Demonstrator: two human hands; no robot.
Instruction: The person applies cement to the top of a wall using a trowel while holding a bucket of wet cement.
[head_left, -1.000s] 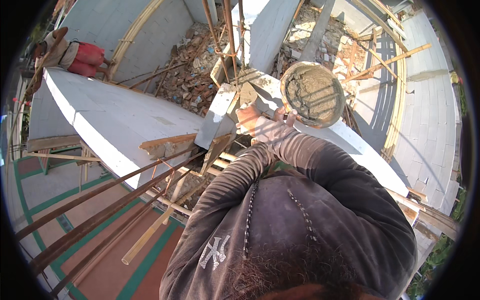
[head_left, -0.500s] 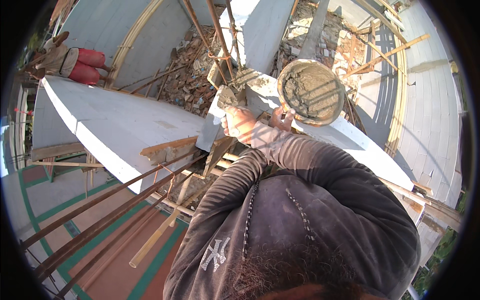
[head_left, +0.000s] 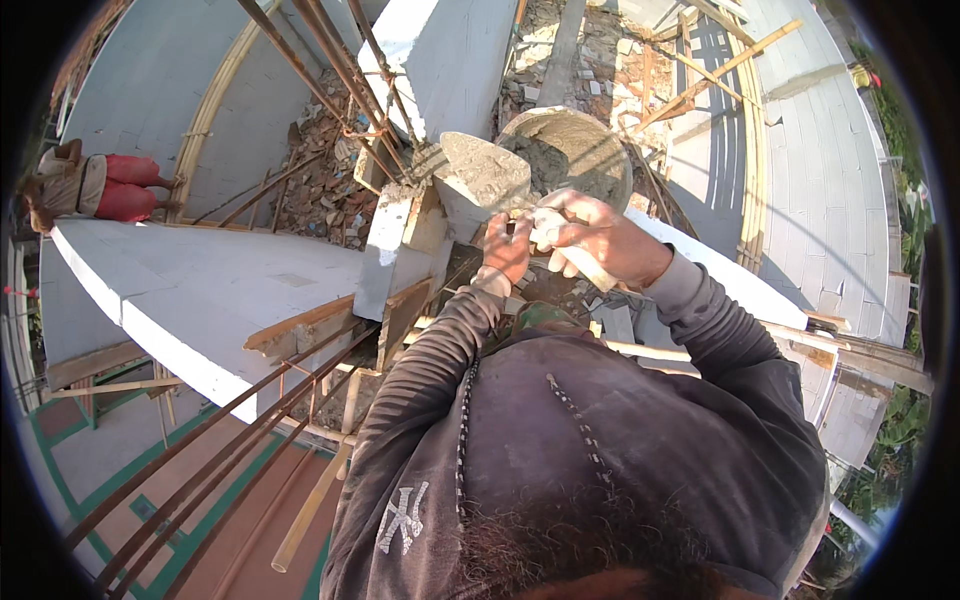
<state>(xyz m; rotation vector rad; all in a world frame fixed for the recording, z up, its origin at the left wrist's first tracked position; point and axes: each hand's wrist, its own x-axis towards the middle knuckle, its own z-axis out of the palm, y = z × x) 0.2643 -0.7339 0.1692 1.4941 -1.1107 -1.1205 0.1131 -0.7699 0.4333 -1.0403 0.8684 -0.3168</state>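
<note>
My right hand (head_left: 600, 240) is closed around the pale handle of a trowel (head_left: 485, 172). Grey mortar covers the trowel's blade, which overlaps the left rim of a round bucket (head_left: 622, 170) of wet mortar. My left hand (head_left: 507, 250) is just below the blade, close beside the right hand. Its thumb and finger are raised with a gap between them; whether they touch the trowel is unclear. Left of my hands stands a narrow column form of pale panel and boards (head_left: 385, 250), with mortar on its top.
Rusty rebar (head_left: 340, 80) rises behind the form, and more bars (head_left: 230, 440) stretch out at lower left. A white block wall top (head_left: 220, 290) runs left. Rubble (head_left: 335, 180) lies below, beyond the wall. Another person (head_left: 125, 185) in red shorts is at far left.
My right hand has drawn the trowel back from the form toward the bucket. My arms have uncrossed, and the left hand has come off the bucket's edge. The view has shifted right.
</note>
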